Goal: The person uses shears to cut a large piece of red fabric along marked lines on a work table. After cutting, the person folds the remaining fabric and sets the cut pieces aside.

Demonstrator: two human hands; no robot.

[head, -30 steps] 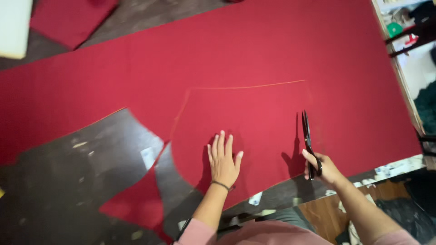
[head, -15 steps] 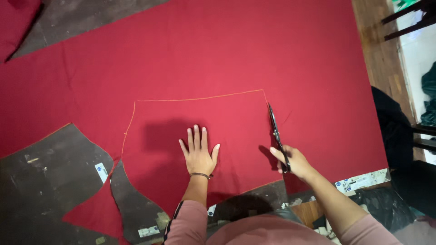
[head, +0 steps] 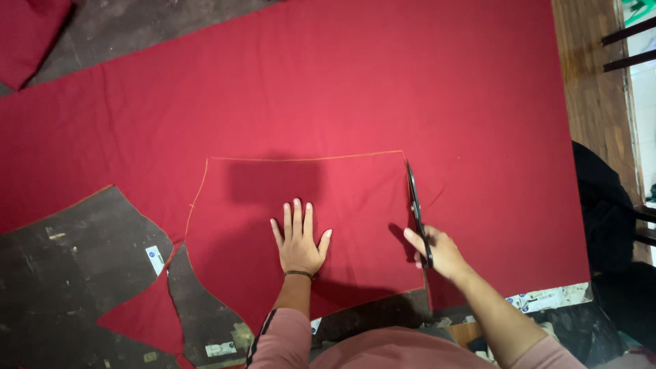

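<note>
Where chalked, flat red fabric (head: 355, 96)

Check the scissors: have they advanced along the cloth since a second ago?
Yes. The scissors have advanced away from the person; their tips now reach the corner of the chalk line.

Wide, flat red fabric (head: 383, 82) is lying open ahead of both hands, offering free passage forward and to the sides. The left hand (head: 298, 240) is pressing flat just left of the scissors (head: 417, 208), narrowing the room there. Near the right edge, dark chair legs (head: 625, 48) and a black bundle (head: 605, 212) are crowding the tabletop (head: 61, 266).
</note>
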